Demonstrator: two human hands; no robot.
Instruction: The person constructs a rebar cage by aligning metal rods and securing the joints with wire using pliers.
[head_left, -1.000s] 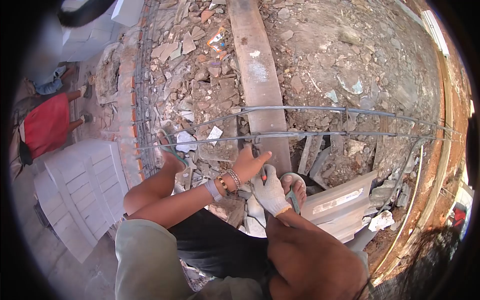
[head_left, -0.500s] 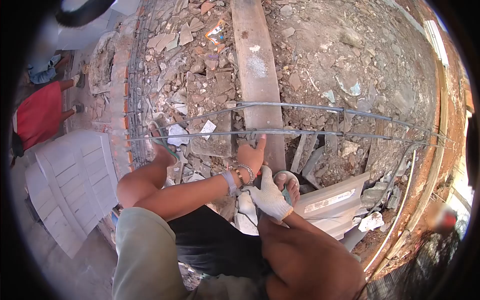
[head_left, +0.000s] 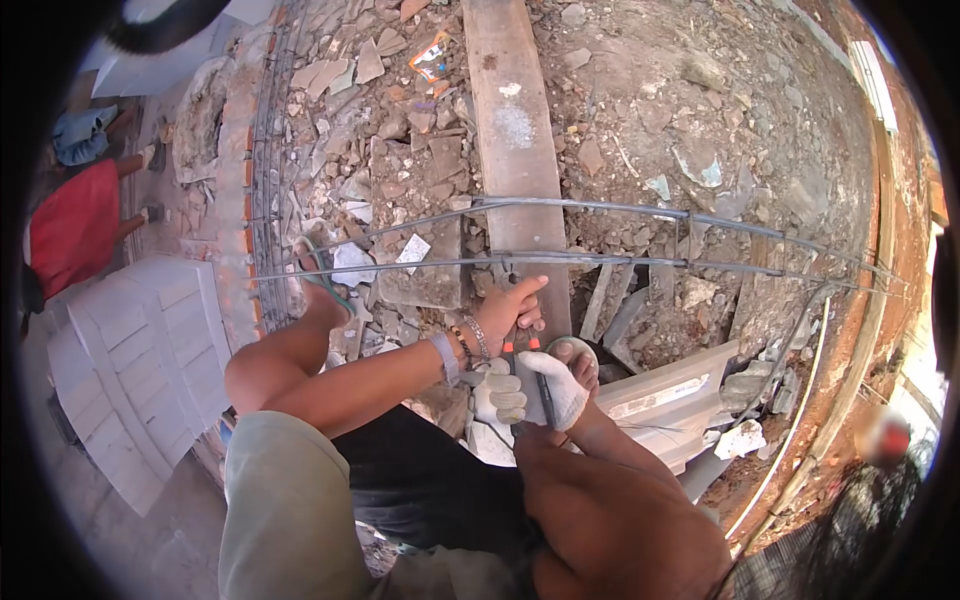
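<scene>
My right hand (head_left: pixel 555 388), in a white knit glove, grips pincers (head_left: pixel 545 402) with dark handles and orange marks. Their handles are spread, and the dark jaws reach up to the nearer steel bar (head_left: pixel 590 259). My bare left hand (head_left: pixel 512 308), with bracelets at the wrist, is beside the pincers' neck just below that bar. Its index finger points right while the other fingers curl; what they hold, if anything, is hidden. A second steel bar (head_left: pixel 620 207) runs behind the nearer one, joined to it by stirrups (head_left: pixel 683 238).
A wooden plank (head_left: pixel 510 110) passes beneath the bars over broken rubble (head_left: pixel 640 110). Pale panel pieces (head_left: pixel 660 400) lie at the right. Stacked light blocks (head_left: pixel 150 370) stand at the left, near a person in red shorts (head_left: pixel 75 220).
My gloved hand has opened out around the pincers' handles, which now show. My left hand has turned, its index finger swinging from upward to rightward.
</scene>
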